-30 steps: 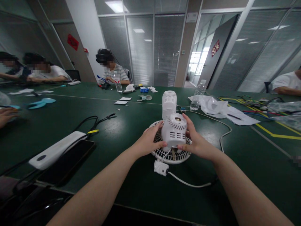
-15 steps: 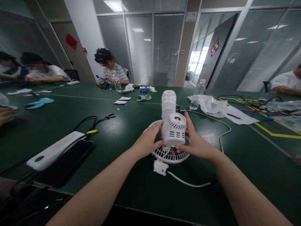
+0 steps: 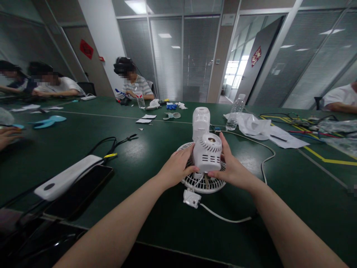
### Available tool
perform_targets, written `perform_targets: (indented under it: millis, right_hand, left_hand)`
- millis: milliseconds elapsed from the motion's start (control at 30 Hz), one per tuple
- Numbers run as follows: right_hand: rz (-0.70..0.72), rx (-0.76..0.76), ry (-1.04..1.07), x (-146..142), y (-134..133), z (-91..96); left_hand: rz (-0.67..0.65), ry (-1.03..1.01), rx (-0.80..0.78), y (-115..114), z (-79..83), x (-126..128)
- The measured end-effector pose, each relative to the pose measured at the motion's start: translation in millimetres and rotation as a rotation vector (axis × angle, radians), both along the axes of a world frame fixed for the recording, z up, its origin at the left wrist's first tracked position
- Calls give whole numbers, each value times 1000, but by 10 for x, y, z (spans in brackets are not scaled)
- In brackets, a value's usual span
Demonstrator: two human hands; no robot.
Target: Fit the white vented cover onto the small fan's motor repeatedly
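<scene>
Both my hands grip a white vented fan motor cover (image 3: 208, 154) from its two sides. My left hand (image 3: 177, 167) has its fingers along the left side and its thumb at the lower edge. My right hand (image 3: 232, 167) presses the right side, thumb also low. Under the cover lies a round white fan grille (image 3: 202, 186), partly hidden by it and my hands. A similar white housing (image 3: 201, 123) stands just behind. A small white part (image 3: 192, 198) with a white cable sits at the grille's near edge.
To the left lie a white power bank-like block (image 3: 68, 176) and a black phone (image 3: 79, 191) with cables. Beyond the fan are a water bottle (image 3: 235, 111), a crumpled white bag (image 3: 255, 124) and paper (image 3: 290, 137). Other people sit around the green table (image 3: 134, 208).
The whole view has shifted very slightly. My hands keep the same hold on the cover, with no clear movement of it against the grille.
</scene>
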State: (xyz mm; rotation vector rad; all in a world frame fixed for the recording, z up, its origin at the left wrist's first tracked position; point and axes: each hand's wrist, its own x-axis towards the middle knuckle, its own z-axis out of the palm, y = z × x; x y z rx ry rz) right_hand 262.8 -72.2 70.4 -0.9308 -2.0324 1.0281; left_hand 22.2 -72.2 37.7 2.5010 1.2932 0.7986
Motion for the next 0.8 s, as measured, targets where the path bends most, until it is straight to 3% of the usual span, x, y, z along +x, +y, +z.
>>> perform_targets:
  millis: [400,800]
  right_hand:
    - [34,-22,39,13,20,-24]
    - [44,-39,2,55,34,-14]
  left_hand:
    - [40,38,-3,-44,32,34]
    - [36,27,-113,-98,127,4]
